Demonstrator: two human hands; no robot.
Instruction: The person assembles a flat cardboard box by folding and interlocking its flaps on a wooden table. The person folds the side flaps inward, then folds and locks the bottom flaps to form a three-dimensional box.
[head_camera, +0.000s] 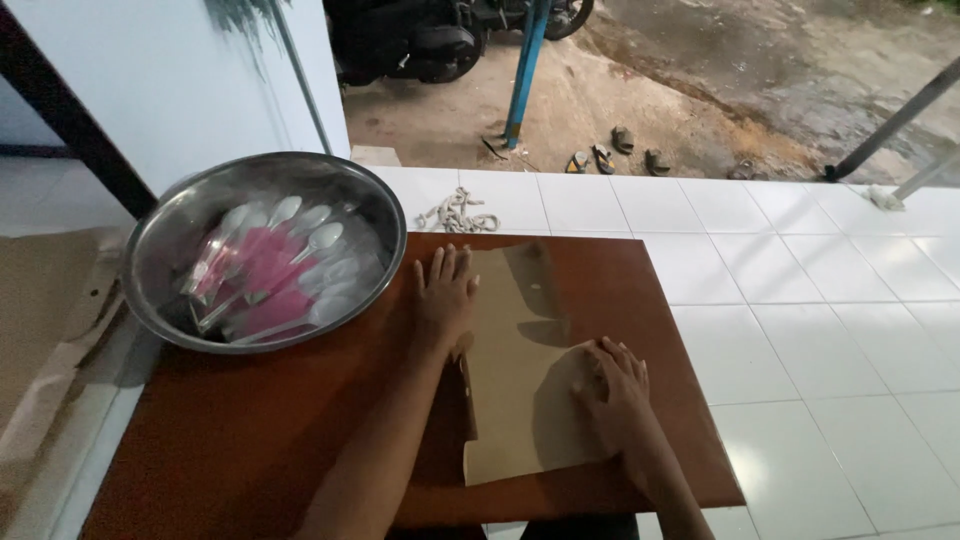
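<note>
The brown paper sheet (515, 370) lies flat on the reddish board (250, 440). The left hand (445, 290) presses its left edge with straight fingers, the right hand (615, 385) rests flat on its lower right part, fingers spread, gripping nothing

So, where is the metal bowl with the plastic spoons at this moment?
In the head view, the metal bowl sits on the far left corner of the brown board, just left of the left hand.
</note>
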